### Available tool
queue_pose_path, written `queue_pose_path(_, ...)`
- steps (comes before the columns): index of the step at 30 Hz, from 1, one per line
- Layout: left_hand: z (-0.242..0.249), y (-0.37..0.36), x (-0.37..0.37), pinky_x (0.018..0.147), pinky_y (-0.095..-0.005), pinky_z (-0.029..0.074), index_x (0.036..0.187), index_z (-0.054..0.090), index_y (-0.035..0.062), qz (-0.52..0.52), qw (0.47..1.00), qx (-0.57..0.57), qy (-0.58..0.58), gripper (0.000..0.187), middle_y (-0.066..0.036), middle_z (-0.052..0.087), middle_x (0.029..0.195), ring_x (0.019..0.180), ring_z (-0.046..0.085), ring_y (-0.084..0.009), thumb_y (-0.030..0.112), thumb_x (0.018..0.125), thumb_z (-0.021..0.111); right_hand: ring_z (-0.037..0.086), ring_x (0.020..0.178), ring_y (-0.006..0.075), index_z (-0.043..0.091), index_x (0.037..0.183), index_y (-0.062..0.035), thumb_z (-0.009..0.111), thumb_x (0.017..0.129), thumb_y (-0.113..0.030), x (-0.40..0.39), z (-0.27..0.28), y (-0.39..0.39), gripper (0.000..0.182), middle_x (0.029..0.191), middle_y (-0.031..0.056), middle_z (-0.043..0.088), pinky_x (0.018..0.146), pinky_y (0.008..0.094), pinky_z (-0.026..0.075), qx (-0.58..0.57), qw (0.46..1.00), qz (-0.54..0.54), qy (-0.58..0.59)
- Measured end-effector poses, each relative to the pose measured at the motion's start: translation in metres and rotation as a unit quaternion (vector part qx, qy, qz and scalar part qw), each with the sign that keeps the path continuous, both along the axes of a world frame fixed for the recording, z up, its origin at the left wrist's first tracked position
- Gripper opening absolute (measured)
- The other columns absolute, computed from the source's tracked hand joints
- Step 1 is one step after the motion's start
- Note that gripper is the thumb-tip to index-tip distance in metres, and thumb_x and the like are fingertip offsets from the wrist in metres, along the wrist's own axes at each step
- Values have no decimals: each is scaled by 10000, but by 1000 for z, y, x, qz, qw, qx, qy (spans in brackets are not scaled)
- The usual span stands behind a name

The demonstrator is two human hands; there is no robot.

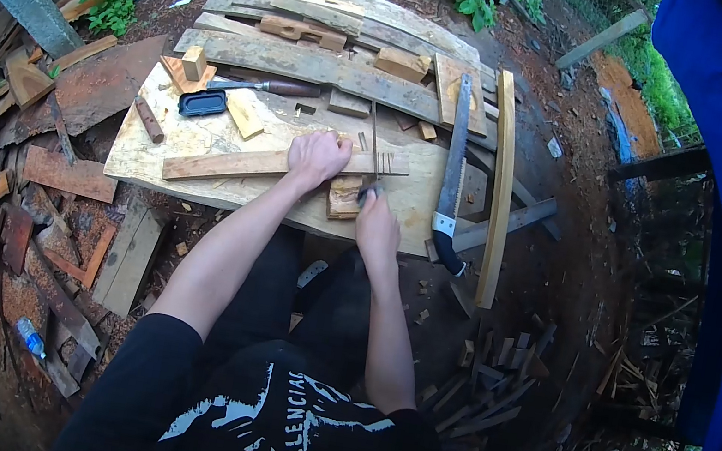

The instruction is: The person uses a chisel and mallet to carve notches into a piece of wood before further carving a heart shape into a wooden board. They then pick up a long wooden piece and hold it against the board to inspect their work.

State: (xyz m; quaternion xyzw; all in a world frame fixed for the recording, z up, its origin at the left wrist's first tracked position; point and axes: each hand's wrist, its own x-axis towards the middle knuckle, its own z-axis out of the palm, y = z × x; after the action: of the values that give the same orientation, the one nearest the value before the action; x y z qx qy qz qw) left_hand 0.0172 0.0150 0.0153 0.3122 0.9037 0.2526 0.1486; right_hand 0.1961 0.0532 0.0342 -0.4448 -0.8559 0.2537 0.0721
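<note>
Right hand (pixel 377 224) closed around a thin dark metal tool (pixel 373 160), above a small rough wood block (pixel 345 197). At ten o'clock from it, left hand (pixel 316 156) pressed flat, gripping nothing, on a long pale wooden strip (pixel 244 163) across the light, grainy slab (pixel 207 132). Farther out at two o'clock, a grey-bladed handsaw (pixel 454 169); at eleven, a black oblong stone (pixel 203 103).

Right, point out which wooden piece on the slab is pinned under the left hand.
It is the long wooden strip running across the slab, with the left hand pressing on it. The small blocks farther back lie loose and untouched.
</note>
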Motion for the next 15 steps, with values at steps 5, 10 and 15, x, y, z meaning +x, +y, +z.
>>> queue_pose_path(5,2,1,0,861,-501,548,944,761,-19,4,1000,0,1,531,-290,720,937,911,718,-425,427,906,477,667,880,513,591,1058,-15,421,1074,-345,-19,-5,10,371,910,313,685,778,613,513,28,999,-10,-32)
queue_pose_path(10,1,1,-1,858,-499,548,934,761,-15,12,1000,-6,-8,520,-294,718,932,904,717,-427,424,904,485,661,880,524,588,1070,-18,425,1074,-347,45,3,-31,367,899,327,677,781,627,507,-13,999,-14,-35)
queue_pose_path(15,2,-1,3,848,-503,548,927,760,-20,5,1000,13,11,513,-290,718,916,893,717,-427,412,911,482,655,891,533,590,1080,-28,428,1073,-342,50,5,-36,353,905,325,679,780,636,502,-37,997,-31,-62)
